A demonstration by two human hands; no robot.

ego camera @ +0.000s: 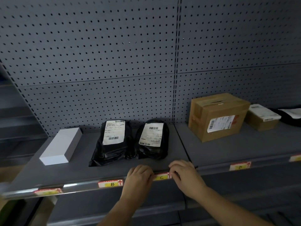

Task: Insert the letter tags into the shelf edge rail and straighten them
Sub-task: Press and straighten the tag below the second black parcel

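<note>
Parcels [130, 141] behind hands [162, 178], tag C [161, 176]

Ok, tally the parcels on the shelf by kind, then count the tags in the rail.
White box: 1
Black bags: 2
Cardboard boxes: 2
Parcels total: 5
Rail tags: 5

The dark grey shelf [81, 163] carries, from left to right: a white rectangular box [61, 146], two black poly mailers [112, 144] [152, 141] with white shipping labels lying side by side and touching, a brown cardboard carton [216, 116] with a label, and just beside it a smaller cardboard box [262, 117]. A further dark parcel [291, 115] lies at the far right edge.
</note>
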